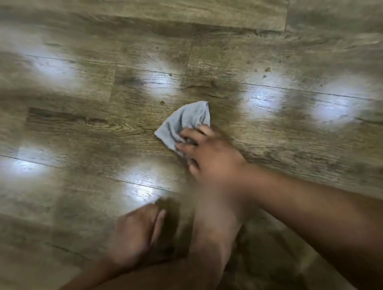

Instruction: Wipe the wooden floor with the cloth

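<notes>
Pressure wants to be even where the right hand holds the cloth down on the wooden floor. Its fingers are curled, bunching the grey cloth's near edge; the rest lies spread on the boards, about mid-view. The left hand, blurred, rests on the floor nearer the body, fingers seemingly straight and holding nothing. Brown crumbs lie beyond to the right, well apart from the cloth. A flatter cloth swept toward them would likely gather more.
</notes>
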A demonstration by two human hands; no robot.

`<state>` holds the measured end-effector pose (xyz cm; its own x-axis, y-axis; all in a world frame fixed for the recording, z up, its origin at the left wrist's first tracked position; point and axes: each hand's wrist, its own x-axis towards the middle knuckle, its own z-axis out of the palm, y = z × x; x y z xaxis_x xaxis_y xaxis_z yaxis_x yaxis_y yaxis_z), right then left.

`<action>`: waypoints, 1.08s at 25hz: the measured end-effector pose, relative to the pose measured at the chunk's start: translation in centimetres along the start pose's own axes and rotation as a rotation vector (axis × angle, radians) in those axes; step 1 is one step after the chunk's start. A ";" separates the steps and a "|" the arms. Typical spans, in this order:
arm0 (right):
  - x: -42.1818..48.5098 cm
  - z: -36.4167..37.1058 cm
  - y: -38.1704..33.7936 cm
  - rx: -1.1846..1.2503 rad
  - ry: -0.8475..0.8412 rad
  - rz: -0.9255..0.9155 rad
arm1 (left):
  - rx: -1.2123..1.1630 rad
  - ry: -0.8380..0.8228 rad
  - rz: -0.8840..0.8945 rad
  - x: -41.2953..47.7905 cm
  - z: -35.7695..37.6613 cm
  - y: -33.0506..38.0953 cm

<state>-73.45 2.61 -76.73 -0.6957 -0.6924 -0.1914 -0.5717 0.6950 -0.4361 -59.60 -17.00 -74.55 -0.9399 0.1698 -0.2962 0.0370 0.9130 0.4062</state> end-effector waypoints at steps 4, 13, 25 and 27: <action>-0.8 -0.9 4.9 -0.017 0.003 0.025 | 0.169 -0.100 0.106 3.2 4.4 7.4; -4.9 -2.6 10.1 0.049 0.451 0.827 | 0.185 -0.020 0.093 7.7 7.6 10.1; -4.7 -0.8 8.3 0.019 0.446 0.529 | -0.388 0.271 -0.158 13.4 -7.6 -0.8; -7.6 -1.1 11.3 -0.053 0.513 0.747 | -0.287 0.438 -0.329 13.5 -11.0 -4.9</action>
<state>-75.08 15.89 -79.24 -0.9944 0.1051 0.0128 0.0959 0.9452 -0.3121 -76.23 -23.23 -71.02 -0.9408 -0.3274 -0.0875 -0.3140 0.7453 0.5881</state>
